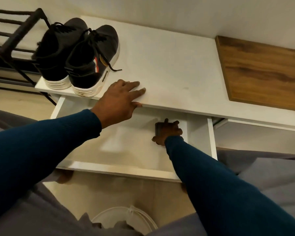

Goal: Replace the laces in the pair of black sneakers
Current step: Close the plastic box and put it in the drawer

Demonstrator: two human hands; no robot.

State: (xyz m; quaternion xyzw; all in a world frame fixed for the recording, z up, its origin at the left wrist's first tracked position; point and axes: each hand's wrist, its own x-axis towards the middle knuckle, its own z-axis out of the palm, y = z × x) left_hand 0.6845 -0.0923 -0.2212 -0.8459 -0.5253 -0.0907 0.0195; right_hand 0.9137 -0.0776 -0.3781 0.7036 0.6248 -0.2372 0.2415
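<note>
Under right grip (169,133), dark object (158,129) mostly hidden, black rack (15,40) cut off at left edge

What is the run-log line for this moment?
left hand: flat on desk top | right hand: grips small dark object in open drawer | sneakers: on desk top, laced

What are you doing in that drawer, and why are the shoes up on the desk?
A person is reaching into the open drawer. Their right hand grips a small dark object inside it; I cannot tell what it is. Their left hand rests flat on the edge of the white desk. The black sneakers stand on the desk, with their black laces still in.
</note>
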